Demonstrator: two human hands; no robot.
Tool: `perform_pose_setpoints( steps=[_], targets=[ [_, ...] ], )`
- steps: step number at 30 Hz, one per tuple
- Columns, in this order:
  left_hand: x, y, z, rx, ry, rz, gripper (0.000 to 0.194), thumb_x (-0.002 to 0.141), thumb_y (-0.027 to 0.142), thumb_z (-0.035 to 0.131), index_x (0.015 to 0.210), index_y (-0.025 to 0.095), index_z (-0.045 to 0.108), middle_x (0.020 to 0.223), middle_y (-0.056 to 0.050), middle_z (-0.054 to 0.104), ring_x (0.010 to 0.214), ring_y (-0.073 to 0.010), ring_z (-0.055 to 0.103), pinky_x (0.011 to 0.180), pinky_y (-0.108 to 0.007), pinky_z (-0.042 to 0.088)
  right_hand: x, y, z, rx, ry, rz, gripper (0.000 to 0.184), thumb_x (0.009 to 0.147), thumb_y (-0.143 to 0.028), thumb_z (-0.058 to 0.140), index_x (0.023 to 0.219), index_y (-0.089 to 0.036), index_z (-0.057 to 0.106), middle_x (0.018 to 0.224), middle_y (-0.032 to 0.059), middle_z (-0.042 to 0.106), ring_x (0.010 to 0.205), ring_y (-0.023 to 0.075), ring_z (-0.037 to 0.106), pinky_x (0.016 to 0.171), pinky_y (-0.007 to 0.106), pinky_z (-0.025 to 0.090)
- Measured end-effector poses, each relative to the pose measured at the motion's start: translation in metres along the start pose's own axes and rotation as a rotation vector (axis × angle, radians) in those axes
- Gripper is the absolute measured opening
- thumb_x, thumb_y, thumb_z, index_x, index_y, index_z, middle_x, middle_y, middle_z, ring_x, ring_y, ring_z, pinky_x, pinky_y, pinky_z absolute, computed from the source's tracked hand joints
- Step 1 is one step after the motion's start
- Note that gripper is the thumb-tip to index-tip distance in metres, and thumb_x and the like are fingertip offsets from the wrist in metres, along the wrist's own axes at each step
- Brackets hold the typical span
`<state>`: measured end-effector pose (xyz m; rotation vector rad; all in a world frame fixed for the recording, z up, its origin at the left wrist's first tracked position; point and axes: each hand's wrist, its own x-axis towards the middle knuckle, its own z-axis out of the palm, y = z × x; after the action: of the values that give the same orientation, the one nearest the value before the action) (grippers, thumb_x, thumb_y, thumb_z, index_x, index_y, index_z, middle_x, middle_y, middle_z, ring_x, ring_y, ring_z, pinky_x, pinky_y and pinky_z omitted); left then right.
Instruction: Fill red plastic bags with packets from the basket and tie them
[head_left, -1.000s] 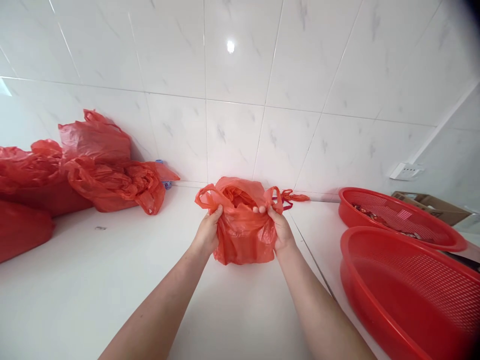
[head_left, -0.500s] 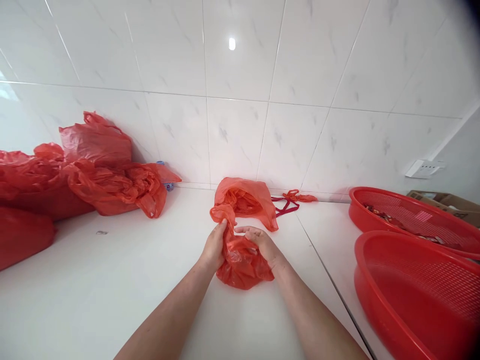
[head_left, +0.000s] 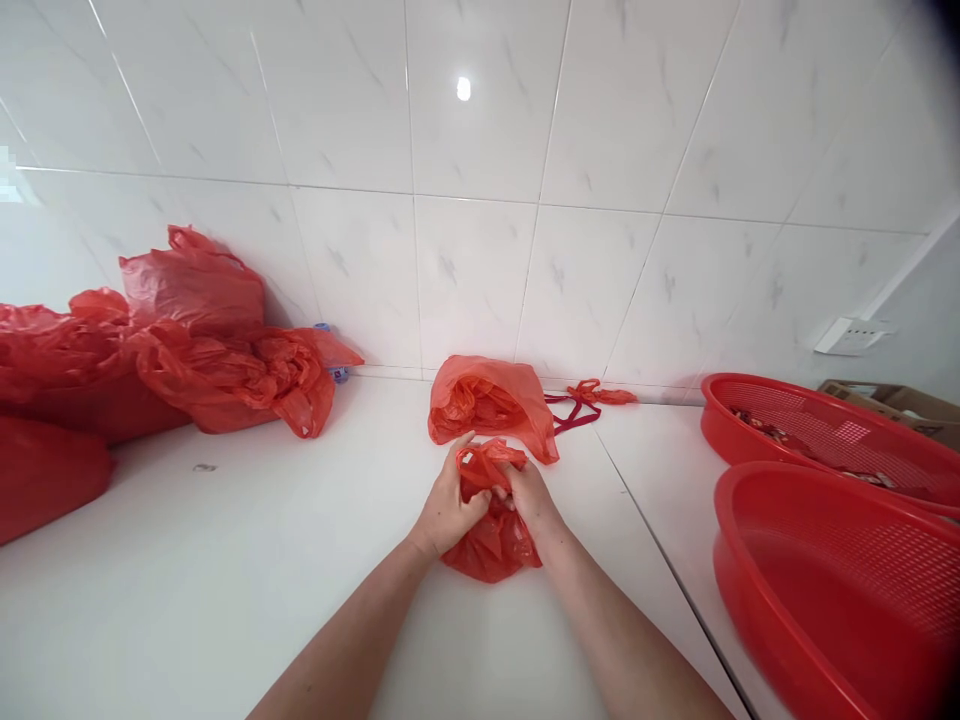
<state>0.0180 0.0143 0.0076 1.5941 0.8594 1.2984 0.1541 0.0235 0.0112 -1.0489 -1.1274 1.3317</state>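
Observation:
A red plastic bag [head_left: 491, 550] rests on the white table, its gathered top between my two hands. My left hand [head_left: 448, 505] grips the bag's bunched upper part from the left, thumb toward the middle. From the right, my right hand [head_left: 531, 500] has its fingers closed on the same gathered plastic. What the bag contains is hidden. Just beyond my hands lies another red plastic bag [head_left: 517, 385], its mouth facing me and crumpled red plastic [head_left: 472, 400] showing inside.
Several full red bags [head_left: 195, 290] are piled at the left against the tiled wall. At the right stand two red plastic baskets [head_left: 720, 500], the rear one holding small packets [head_left: 772, 430]. Dark red straps [head_left: 577, 412] lie by the wall, and a cardboard box [head_left: 900, 400] is behind the baskets.
My left hand has shifted from the twisted neck to the bag's top, which is lowered and drawn in. My right hand's fingers have closed on the plastic.

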Motion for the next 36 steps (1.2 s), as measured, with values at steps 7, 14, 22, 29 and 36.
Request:
perform_pose_setpoints(
  steps=[7,14,22,29,36],
  targets=[
    [0.001,0.002,0.005,-0.221,0.03,-0.195,0.036,0.085,0.05,0.047,0.096,0.02,0.064,0.084,-0.007,0.07,0.093,-0.0256,0.064,0.078,-0.036,0.05,-0.008,-0.002,-0.004,0.02,-0.161,-0.044,0.025,0.077,-0.045,0.06,0.085,-0.021,0.061,0.051,-0.0039,0.056,0.038,0.0076,0.036,0.04,0.023,0.024],
    [0.007,-0.007,-0.001,-0.244,0.136,-0.27,0.025,0.079,0.045,0.059,0.084,0.02,0.064,0.069,-0.001,0.067,0.064,-0.0175,0.062,0.065,-0.03,0.049,-0.014,-0.007,-0.015,0.32,-0.381,0.076,0.051,0.078,-0.065,0.049,0.092,-0.018,0.066,0.057,-0.0018,0.051,0.055,0.0125,0.049,0.06,0.028,0.043],
    [0.004,-0.007,0.003,0.071,0.259,-0.048,0.027,0.088,0.037,0.047,0.102,0.023,0.066,0.096,-0.004,0.064,0.092,-0.0186,0.059,0.086,-0.032,0.044,-0.004,0.004,-0.013,-0.132,-0.112,-0.149,0.044,0.068,-0.027,0.068,0.111,-0.026,0.058,0.09,0.0005,0.064,0.08,0.0168,0.06,0.073,0.032,0.048],
    [-0.004,-0.003,0.011,0.271,0.206,0.17,0.022,0.085,0.024,0.048,0.098,0.027,0.066,0.092,-0.004,0.06,0.087,-0.0186,0.058,0.08,-0.033,0.045,0.009,0.018,-0.019,-0.294,0.171,-0.254,0.011,0.067,-0.022,0.061,0.076,-0.023,0.067,0.077,-0.0005,0.066,0.075,0.0177,0.058,0.072,0.031,0.044],
    [0.001,-0.007,0.0,0.384,0.275,0.201,0.006,0.083,0.026,0.052,0.077,0.024,0.054,0.089,-0.003,0.059,0.085,-0.0187,0.056,0.078,-0.032,0.045,0.007,0.003,-0.032,0.234,-0.114,-0.043,0.03,0.066,-0.029,0.067,0.095,-0.022,0.068,0.085,0.0019,0.069,0.077,0.0179,0.062,0.076,0.033,0.048]
  ],
)
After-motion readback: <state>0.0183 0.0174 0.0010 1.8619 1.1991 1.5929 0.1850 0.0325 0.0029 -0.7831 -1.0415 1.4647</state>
